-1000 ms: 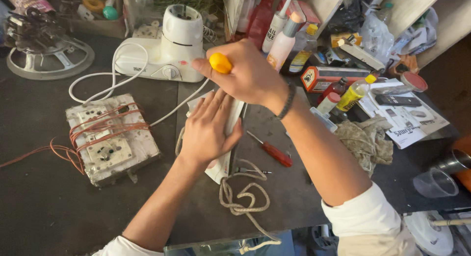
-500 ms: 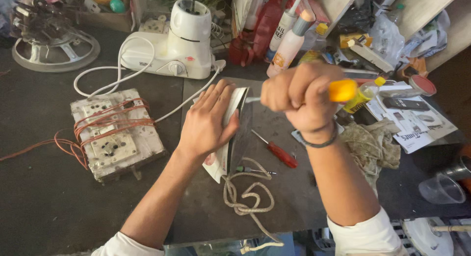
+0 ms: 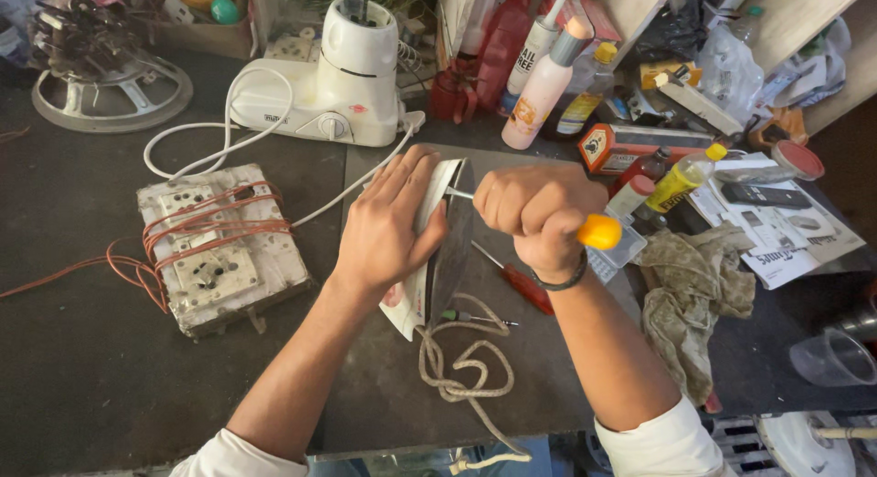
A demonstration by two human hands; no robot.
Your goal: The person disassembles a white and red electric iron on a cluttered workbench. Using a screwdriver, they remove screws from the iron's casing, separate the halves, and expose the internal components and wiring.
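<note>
- Head view, hands: the left hand (image 3: pixel 388 226) lies flat with fingers spread against the upper side of a clothes iron (image 3: pixel 437 249), pressing it steady. The right hand (image 3: pixel 534 207) is clenched in a fist around a screwdriver with a yellow handle end (image 3: pixel 598 231), whose thin metal shaft runs left to the iron's top end.
- The two hands are close together, one on each side of the iron, not touching each other.
- Counts: one iron; three screwdrivers in all, namely the one in the fist, a red-handled screwdriver (image 3: pixel 521 282) lying on the mat just right of the iron, and a small green-handled screwdriver (image 3: pixel 466 317) below it.
- One white mixer base (image 3: pixel 343 84) stands at the back with its white cable (image 3: pixel 215 143) looping over the bench.
- One dirty white switchboard (image 3: pixel 219 249), wound with orange wire, sits left of the left hand.
- One crumpled rag (image 3: pixel 690 299) lies to the right; several bottles stand behind, among them a small yellow bottle (image 3: pixel 681 177).
- The iron stands on its edge on a dark mat (image 3: pixel 393 395) at the bench's middle. It has a white body and a dark, dull soleplate facing right; its braided cream cord (image 3: pixel 461 372) coils in loose loops toward the near edge.
</note>
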